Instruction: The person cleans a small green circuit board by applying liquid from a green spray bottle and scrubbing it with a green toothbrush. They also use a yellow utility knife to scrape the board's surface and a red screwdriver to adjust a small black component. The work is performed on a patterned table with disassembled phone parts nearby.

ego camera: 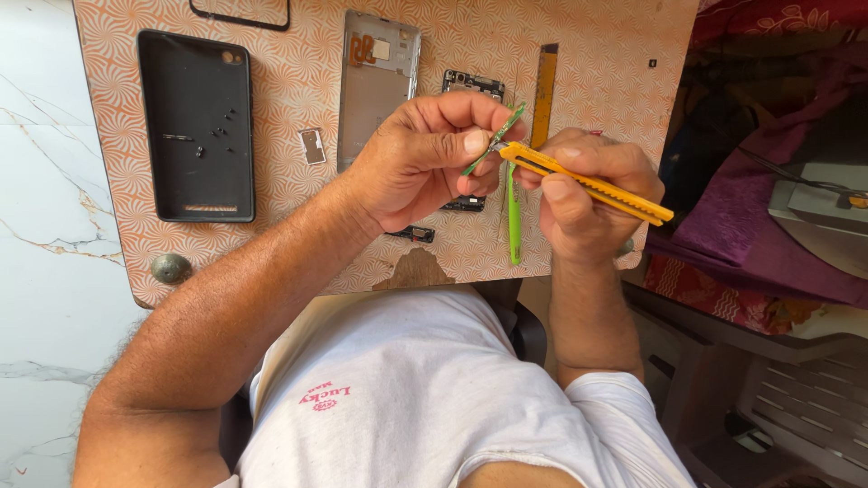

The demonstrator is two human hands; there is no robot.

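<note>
Left hand: the left hand (425, 158) was raised just above the table, its fingers (470, 142) curled shut, thumb and forefinger pinching a thin green strip (495, 140) that slanted up to the right.
Right hand: the right hand (579, 194) was closed in a fist-like grip around a yellow utility knife (588, 185), whose handle stuck out to the right and downward past the knuckles.
Knife tip: the knife's near end met the green strip right between the two hands; whether a blade was out could not be told.
Green strip: it was held in the air over the middle of the table, touching the knife, clear of the surface.
Table: an orange patterned table (289, 99) with a rounded corner and a chipped patch on its near edge.
Black case: a black phone cover (194, 126) lay open side up on the left of the table, with a few tiny dark screws inside it.
Grey back panel: a grey phone shell (375, 86) lay beside it toward the middle, partly behind the left hand.
Phone frame: a dark inner phone frame (470, 86) showed above and below the left hand's fingers.
Small parts: a small silver tray (313, 145) lay between the black cover and the grey shell; a small dark part (412, 234) lay under the left wrist.
Green tool: a long green pry stick (514, 221) lay upright in the view between the hands.
Ruler: a yellow ruler (543, 90) lay behind the right hand.
Knob: a round grey knob (170, 267) sat at the table's near left corner.
</note>
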